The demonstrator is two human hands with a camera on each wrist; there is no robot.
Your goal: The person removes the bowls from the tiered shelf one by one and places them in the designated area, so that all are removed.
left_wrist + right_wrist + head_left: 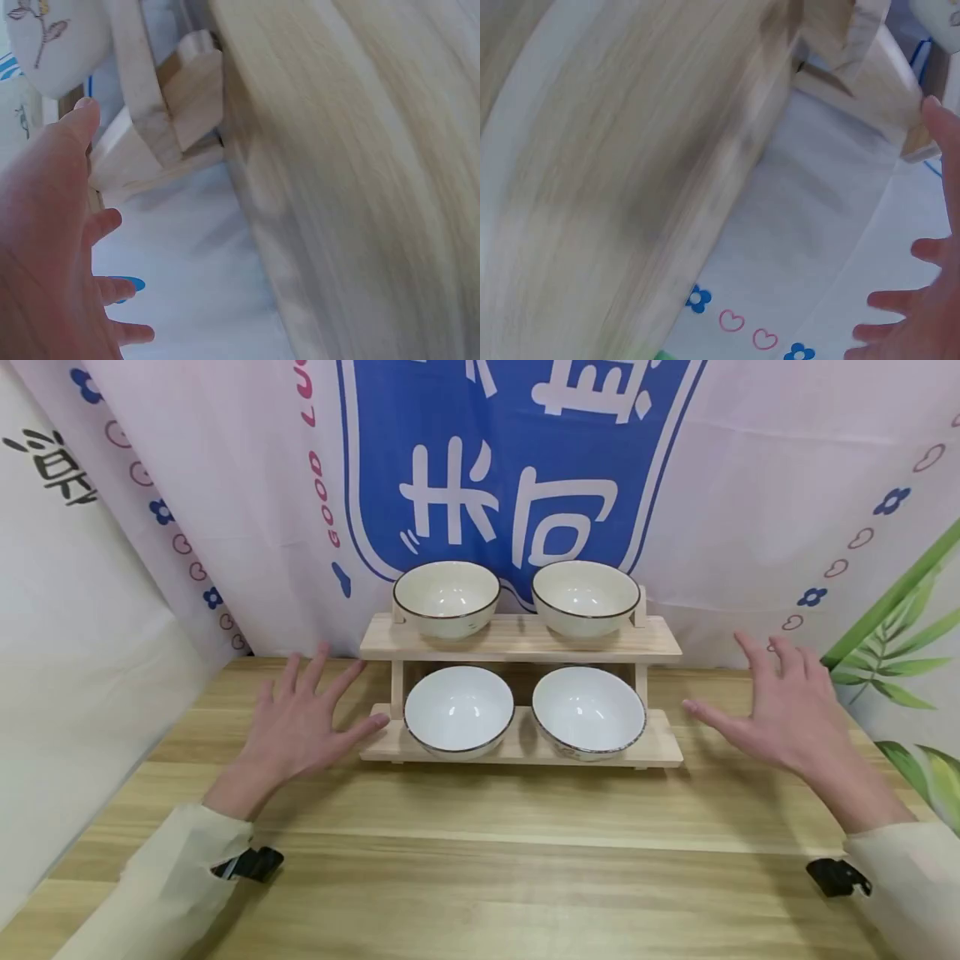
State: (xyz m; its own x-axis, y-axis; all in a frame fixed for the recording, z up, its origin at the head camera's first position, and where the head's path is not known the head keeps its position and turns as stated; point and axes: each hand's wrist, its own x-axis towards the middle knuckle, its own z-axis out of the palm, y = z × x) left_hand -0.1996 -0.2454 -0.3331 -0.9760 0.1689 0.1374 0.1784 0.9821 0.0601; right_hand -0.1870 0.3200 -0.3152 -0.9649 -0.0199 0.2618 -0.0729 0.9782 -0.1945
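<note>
A two-tier wooden rack (517, 647) stands at the back of the table. On its upper shelf sit two cream bowls with dark rims, a left one (447, 602) and a right one (587, 600). The lower shelf bears two white bowls, a left one (459, 710) and a right one (589, 712). My left hand (300, 722) is spread just left of the rack, its thumb near the lower shelf's end. To the right of the rack, my right hand (787, 710) is spread too, thumb toward the rack. Neither hand holds anything.
Behind the rack hangs a white curtain (750, 510) with a blue printed panel. The wooden tabletop (480, 860) stretches forward from the rack. White printed sheets (82, 635) border the left side, and green leaf prints (892, 652) show at the right.
</note>
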